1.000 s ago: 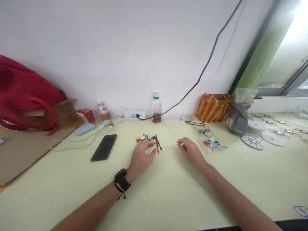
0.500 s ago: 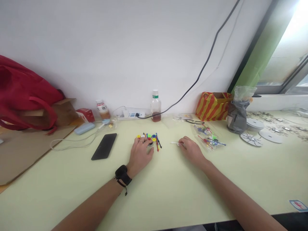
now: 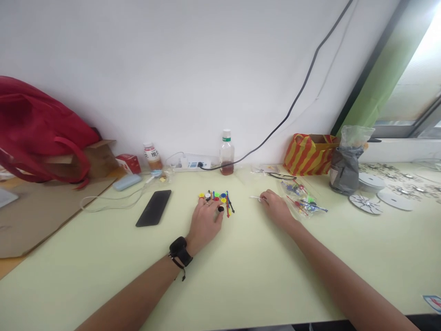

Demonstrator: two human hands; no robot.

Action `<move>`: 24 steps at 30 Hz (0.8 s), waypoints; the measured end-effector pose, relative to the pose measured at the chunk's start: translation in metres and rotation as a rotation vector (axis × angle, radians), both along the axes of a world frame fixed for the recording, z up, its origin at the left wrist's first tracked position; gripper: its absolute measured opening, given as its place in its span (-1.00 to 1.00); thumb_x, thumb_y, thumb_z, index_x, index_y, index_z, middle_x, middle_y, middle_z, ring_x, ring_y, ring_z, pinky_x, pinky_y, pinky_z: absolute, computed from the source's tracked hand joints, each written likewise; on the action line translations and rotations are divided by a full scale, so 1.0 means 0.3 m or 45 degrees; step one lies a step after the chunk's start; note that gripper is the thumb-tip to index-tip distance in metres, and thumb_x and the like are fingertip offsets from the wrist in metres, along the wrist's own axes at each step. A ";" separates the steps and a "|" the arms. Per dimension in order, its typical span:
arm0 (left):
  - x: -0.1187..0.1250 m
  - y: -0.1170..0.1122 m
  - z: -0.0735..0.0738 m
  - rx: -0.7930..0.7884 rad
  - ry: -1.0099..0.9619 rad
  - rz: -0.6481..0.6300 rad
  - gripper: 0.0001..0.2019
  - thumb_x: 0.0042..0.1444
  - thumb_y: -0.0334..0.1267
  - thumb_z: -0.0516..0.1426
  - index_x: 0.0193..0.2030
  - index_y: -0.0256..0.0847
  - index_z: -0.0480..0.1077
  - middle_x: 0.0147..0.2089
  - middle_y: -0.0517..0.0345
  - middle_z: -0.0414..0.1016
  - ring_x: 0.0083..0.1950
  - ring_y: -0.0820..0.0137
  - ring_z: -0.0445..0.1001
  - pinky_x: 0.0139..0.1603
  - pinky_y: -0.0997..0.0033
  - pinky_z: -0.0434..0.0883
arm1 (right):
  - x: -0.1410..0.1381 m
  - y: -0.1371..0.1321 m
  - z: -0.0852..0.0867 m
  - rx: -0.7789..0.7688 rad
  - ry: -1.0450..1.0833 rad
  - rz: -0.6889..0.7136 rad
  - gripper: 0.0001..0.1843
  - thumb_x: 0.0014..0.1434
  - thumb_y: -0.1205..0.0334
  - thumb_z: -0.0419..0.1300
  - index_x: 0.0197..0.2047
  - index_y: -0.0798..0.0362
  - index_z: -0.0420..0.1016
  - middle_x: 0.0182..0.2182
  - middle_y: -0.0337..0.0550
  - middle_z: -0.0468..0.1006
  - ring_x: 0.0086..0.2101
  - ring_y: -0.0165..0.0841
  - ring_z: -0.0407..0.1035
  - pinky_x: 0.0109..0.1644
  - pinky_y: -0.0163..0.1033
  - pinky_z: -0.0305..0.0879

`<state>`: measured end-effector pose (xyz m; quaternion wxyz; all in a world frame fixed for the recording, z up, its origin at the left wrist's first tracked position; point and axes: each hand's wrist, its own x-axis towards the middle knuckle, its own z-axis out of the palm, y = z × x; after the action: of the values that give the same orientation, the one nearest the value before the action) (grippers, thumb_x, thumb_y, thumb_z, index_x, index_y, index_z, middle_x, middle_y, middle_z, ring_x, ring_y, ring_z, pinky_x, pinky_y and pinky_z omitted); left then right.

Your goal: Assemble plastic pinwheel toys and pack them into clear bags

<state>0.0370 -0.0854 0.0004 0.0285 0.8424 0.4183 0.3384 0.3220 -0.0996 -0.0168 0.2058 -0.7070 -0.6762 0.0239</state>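
Note:
My left hand (image 3: 206, 225) is closed in a pinch, with a small round black piece (image 3: 221, 209) between thumb and fingers. Just beyond its fingertips lie several small coloured discs, among them a yellow disc (image 3: 201, 196) and a blue disc (image 3: 223, 195). Beside these are thin plastic arrows, including a red arrow (image 3: 228, 207) and a black arrow (image 3: 231, 205). Farther right, my right hand (image 3: 277, 209) is closed, its fingertips pinching a thin white plastic stick (image 3: 255, 197) that points left. The end of the stick inside the fingers is hidden.
Clear bags of coloured parts (image 3: 305, 202) lie right of my right hand. A black phone (image 3: 153, 208) rests at left. Along the wall stand a bottle (image 3: 227, 154), a power strip (image 3: 193, 163) and a striped bag (image 3: 306, 154). White discs (image 3: 365, 204) sit at far right.
My left hand has lifted the black piece off the group of discs and drawn it slightly toward me. My right hand still holds the white stick. The whole view has shifted a little.

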 end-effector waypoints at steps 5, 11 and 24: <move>0.003 -0.008 0.015 -0.015 -0.088 -0.028 -0.87 0.27 -0.27 0.16 -0.08 -0.12 0.52 -0.09 0.03 0.58 0.00 0.10 0.39 0.14 0.02 0.32 | -0.045 0.008 0.033 -0.018 -0.106 -0.070 -0.78 0.38 0.41 0.02 -0.03 0.06 0.46 -0.06 0.03 0.50 -0.25 -0.24 0.46 -0.32 -0.21 0.09; 0.010 -0.028 0.022 -0.130 -0.162 -0.079 -0.91 0.25 -0.31 0.18 -0.12 -0.13 0.43 -0.10 0.07 0.56 -0.01 0.13 0.39 0.04 0.11 0.36 | -0.226 -0.003 0.091 0.003 -0.098 0.203 -0.78 0.40 0.32 0.04 -0.02 -0.02 0.49 -0.04 -0.07 0.52 -0.14 -0.26 0.47 -0.22 -0.23 0.15; 0.003 -0.050 0.047 -0.108 0.051 -0.237 -0.98 0.30 -0.32 0.08 -0.20 -0.14 0.30 -0.16 0.06 0.43 -0.07 0.15 0.36 0.06 0.06 0.34 | -0.325 0.066 0.067 -0.089 0.034 0.257 -0.83 0.32 0.36 0.12 -0.17 0.00 0.54 -0.18 -0.14 0.56 -0.18 -0.31 0.42 -0.25 -0.27 0.06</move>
<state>0.0379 -0.1003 0.0145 0.0873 0.8822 0.3527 0.2994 0.2245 -0.0797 0.0034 0.1867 -0.6416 -0.7399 0.0774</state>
